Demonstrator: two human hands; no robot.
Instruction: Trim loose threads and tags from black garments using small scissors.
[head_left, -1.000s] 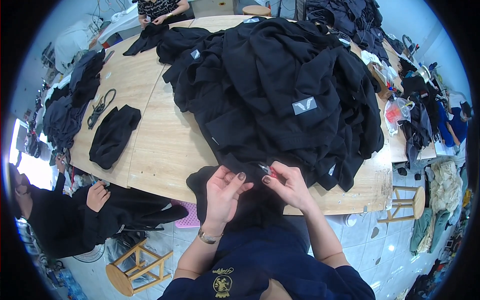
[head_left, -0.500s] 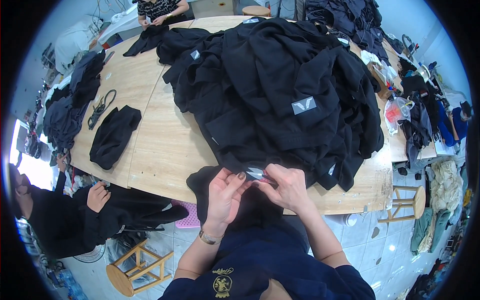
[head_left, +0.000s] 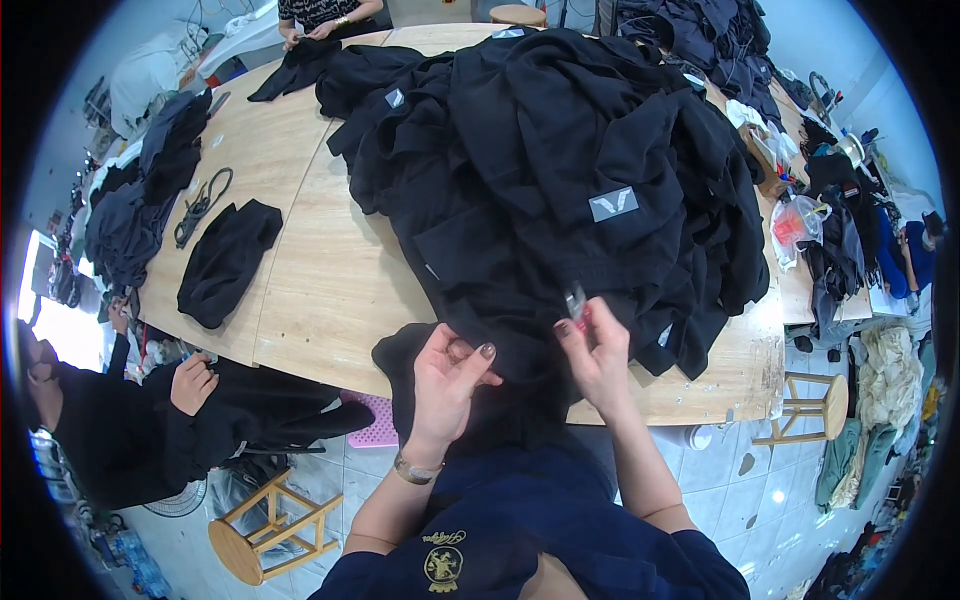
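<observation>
A pair of small thread snips (head_left: 575,301) with metal blades and a bit of red is gripped in my right hand (head_left: 603,362), its blades pointing up and away from me. My left hand (head_left: 446,388) pinches the edge of a black garment (head_left: 398,352) that hangs over the near table edge toward my lap. Just beyond both hands rises a large heap of black garments (head_left: 530,130), several bearing light grey patches (head_left: 613,204). The snips stand apart from the cloth in my left fingers, slightly blurred.
The wooden table (head_left: 320,270) carries a folded black piece (head_left: 230,262) and a looped dark cord (head_left: 203,207) at left. A co-worker (head_left: 130,425) sits at left with black cloth; another (head_left: 325,18) is at the far side. Wooden stools (head_left: 238,550) stand on the floor.
My right hand has moved right and away from my left hand, lifting the snips off the spot between the fingers. My left hand has barely moved.
</observation>
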